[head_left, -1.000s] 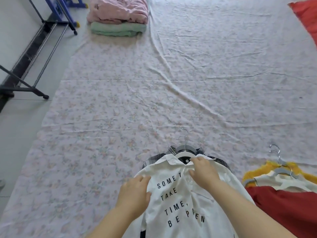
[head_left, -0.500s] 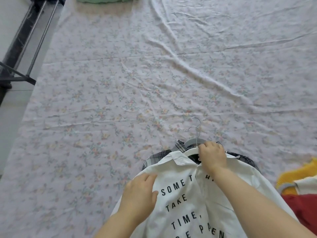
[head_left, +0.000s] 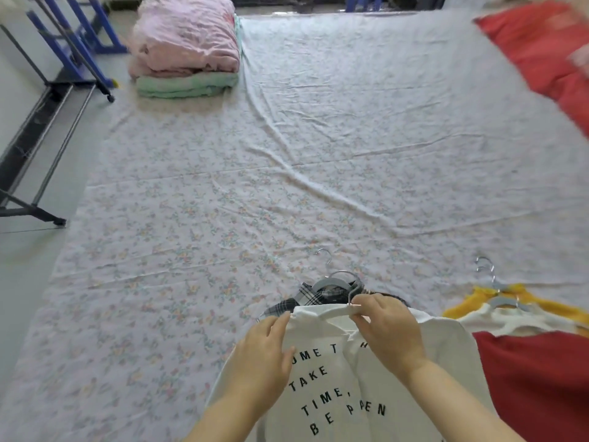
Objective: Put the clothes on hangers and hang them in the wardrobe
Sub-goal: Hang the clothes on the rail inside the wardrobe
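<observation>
A white shirt (head_left: pixel 338 387) with black lettering lies on the floral sheet at the bottom centre, over a plaid shirt (head_left: pixel 288 303) on a grey hanger (head_left: pixel 333 279). My right hand (head_left: pixel 387 330) pinches the white shirt's collar and a hanger's metal hook at the neck. My left hand (head_left: pixel 263 358) rests flat with straight fingers on the shirt's left shoulder. To the right lie a yellow garment (head_left: pixel 522 299) and a cream one (head_left: pixel 510 322) on hangers, and a red garment (head_left: pixel 538 381).
The floral sheet (head_left: pixel 287 173) covers the floor ahead. Folded pink and green bedding (head_left: pixel 186 55) sits at its far left corner. A black metal rack base (head_left: pixel 35 148) and blue frame legs (head_left: pixel 79 36) stand on the left. Red cloth (head_left: pixel 541 55) lies far right.
The view tilted back up after dipping. My right hand shifted to pinch the collar and hook at the neck. My left hand slid up to the shirt's shoulder.
</observation>
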`<state>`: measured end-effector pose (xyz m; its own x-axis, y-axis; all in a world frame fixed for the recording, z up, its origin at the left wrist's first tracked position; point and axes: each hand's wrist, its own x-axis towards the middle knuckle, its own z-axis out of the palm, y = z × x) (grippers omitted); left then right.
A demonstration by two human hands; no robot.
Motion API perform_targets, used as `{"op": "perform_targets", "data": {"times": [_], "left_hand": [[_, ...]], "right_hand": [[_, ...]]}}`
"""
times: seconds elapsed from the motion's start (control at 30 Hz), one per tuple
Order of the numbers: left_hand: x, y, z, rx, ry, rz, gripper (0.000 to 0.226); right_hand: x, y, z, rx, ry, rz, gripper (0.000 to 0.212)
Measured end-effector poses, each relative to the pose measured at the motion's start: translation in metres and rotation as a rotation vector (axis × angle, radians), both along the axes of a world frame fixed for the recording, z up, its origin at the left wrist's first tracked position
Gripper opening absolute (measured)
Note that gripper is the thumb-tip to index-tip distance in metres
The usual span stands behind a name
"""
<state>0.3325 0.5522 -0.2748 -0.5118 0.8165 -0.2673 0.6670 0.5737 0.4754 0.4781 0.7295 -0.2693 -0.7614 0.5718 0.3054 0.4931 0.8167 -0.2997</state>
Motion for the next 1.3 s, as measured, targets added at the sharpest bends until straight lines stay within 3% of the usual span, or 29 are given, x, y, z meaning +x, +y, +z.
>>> {"op": "perform_targets", "data": {"times": [0.2, 0.37, 0.5, 0.67, 0.97, 1.3], "left_hand": [[0.022, -0.033, 0.071, 0.230, -0.011, -0.069, 0.046], [0.043, -0.071, 0.134, 0.472, 0.019, -0.282, 0.039], [0.071, -0.102, 0.189, 0.698, 0.098, -0.462, 0.034], [0.121, -0.132, 0.242, 0.829, 0.115, -0.728, 0.029], [0.288, -0.209, 0.293, 1.061, -0.159, -1.190, 0.037], [0.459, -0.449, 0.334, 1.054, -0.508, -1.715, 0.041]], "right_hand": [[0.048, -0.067, 0.101, 0.143, 0.129, -0.119, 0.029], [0.092, -0.149, 0.177, 0.282, 0.201, -0.335, 0.015], [0.135, -0.224, 0.228, 0.350, 0.236, -0.579, 0.027], [0.198, -0.316, 0.273, 0.457, 0.221, -0.817, 0.036], [0.326, -0.523, 0.337, 0.653, 0.134, -1.331, 0.034], [0.381, -0.841, 0.375, 0.642, 0.104, -2.008, 0.042]]}}
